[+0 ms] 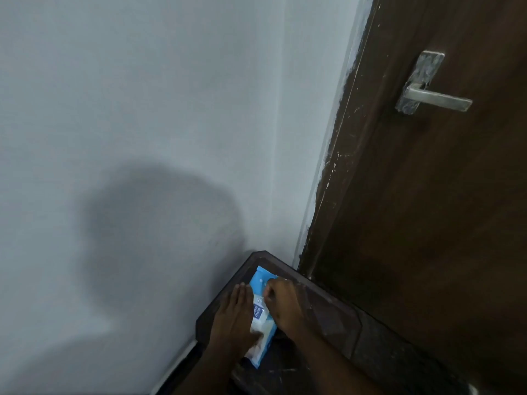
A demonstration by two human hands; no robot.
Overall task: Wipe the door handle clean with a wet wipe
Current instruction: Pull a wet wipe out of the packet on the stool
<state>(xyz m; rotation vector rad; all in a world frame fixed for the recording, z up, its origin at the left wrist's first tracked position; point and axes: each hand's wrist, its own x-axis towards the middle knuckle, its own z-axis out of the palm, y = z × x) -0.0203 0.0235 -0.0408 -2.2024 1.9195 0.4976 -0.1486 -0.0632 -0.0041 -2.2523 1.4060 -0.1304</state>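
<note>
A blue and white pack of wet wipes (261, 283) lies on a dark wooden stand (328, 317) in the corner below the door. My left hand (235, 317) lies flat along the pack's left side, pressing it down. My right hand (281, 302) pinches at the pack's top, fingers closed on its flap or a wipe; which one is hidden. The metal lever door handle (439, 99) with its scuffed backplate (422, 78) sits high on the dark brown door (427, 209), well above and to the right of both hands.
A pale wall (142, 109) fills the left side, with my shadow on it. The door frame (336, 155) has paint smears along its edge. The stand fits tight between the wall and the door.
</note>
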